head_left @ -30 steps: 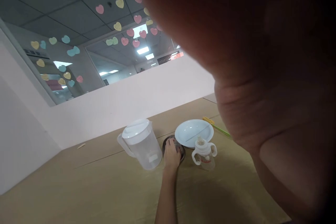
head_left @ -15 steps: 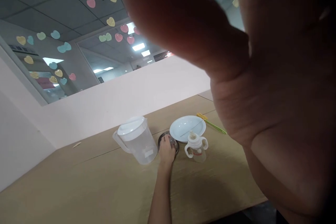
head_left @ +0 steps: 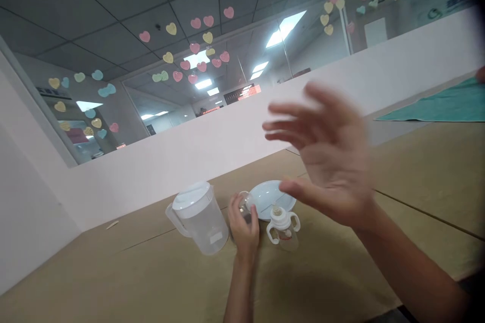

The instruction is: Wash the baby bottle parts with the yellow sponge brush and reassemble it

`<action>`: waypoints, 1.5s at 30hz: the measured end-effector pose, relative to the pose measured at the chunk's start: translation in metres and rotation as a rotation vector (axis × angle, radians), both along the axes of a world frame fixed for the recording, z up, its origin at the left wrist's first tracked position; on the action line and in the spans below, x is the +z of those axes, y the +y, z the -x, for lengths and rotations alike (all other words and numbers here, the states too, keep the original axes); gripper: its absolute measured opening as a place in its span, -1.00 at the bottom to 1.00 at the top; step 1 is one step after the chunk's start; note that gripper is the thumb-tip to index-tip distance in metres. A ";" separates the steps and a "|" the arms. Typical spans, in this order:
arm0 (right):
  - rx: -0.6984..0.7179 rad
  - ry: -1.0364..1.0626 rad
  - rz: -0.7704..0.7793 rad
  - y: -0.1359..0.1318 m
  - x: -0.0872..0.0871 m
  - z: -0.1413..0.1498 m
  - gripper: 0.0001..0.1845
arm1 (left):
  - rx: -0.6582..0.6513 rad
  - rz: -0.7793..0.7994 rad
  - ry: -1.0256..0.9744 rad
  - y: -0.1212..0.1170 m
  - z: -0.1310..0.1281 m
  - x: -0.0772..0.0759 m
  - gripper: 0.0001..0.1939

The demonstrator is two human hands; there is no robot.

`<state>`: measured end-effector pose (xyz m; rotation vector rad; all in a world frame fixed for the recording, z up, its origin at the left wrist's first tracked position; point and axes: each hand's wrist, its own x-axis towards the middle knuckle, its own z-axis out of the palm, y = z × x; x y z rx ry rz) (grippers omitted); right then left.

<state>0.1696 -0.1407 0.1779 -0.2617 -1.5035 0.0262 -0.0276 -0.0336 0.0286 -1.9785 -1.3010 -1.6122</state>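
My left hand (head_left: 242, 224) is wrapped around a clear, rounded cup-like object (head_left: 247, 201) whose lower part my fingers hide. To its left stands a translucent plastic pitcher (head_left: 206, 224) with a white lid and a handle. A white oval dish (head_left: 270, 197) sits just behind and to the right of my left hand. In front of the dish is a baby bottle (head_left: 283, 226) with two white handles and a nipple on top. My right hand (head_left: 329, 161), smeared a little by motion, is raised over the table with fingers spread and nothing in it.
Brown covering lies over the table (head_left: 144, 277), with seams across it. A teal cloth (head_left: 443, 103) is at the far right. Behind the table run a low white wall (head_left: 159, 161) and a window with heart-shaped notes. A small pale sliver (head_left: 112, 224) lies at the left.
My right hand has drawn back from close before the camera to above the table's right side. My left hand has turned, with the clear object now upright in its grip.
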 end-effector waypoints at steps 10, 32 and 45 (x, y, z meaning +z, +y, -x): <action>-0.052 -0.318 0.284 0.115 -0.158 0.009 -0.62 | -0.257 -0.102 0.204 -0.001 -0.032 -0.030 -0.57; -0.281 -0.237 0.275 0.133 -0.210 0.025 -0.54 | -0.265 0.127 0.159 0.007 -0.032 -0.066 -0.53; -0.343 -0.216 0.301 0.132 -0.212 0.028 -0.53 | -0.377 0.071 0.248 0.013 -0.021 -0.066 -0.45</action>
